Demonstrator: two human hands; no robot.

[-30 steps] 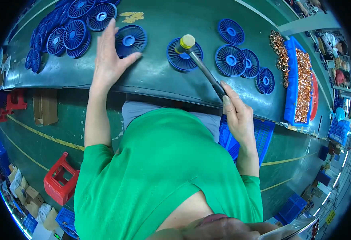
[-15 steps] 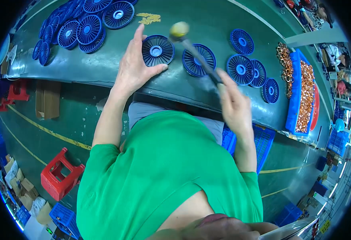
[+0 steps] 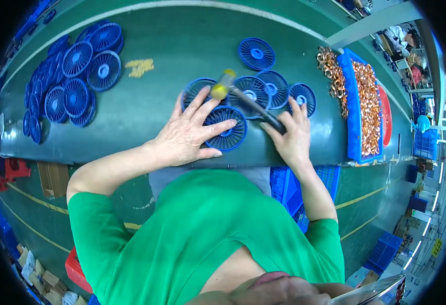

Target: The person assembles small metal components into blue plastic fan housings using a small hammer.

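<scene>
My left hand (image 3: 190, 131), fingers spread, lies over two round blue spoked discs. The nearer spoked disc (image 3: 224, 133) is by my thumb and fingertips; the farther one (image 3: 195, 87) lies partly under my fingers. My right hand (image 3: 293, 137) has the black handle end of a mallet (image 3: 253, 108) in its grasp. Some of its fingers reach forward onto a small blue disc (image 3: 309, 101). The mallet's yellow-faced head hangs over or rests on the discs; I cannot tell which. Beyond it, other blue discs (image 3: 257, 53) lie close together, some overlapping.
On the green table (image 3: 172, 46), a large heap of blue discs (image 3: 55, 104) is at the left, beside a patch of small yellow pieces (image 3: 139, 67). At the right stands a blue tray (image 3: 354, 107) of copper-coloured rings, with loose rings (image 3: 330, 71) alongside and a red tray (image 3: 385, 114) behind.
My left hand has moved right with a disc, close against the others. The mallet is lower, and my right hand's fingers have stretched forward. The view has shifted, with the table's right side nearer.
</scene>
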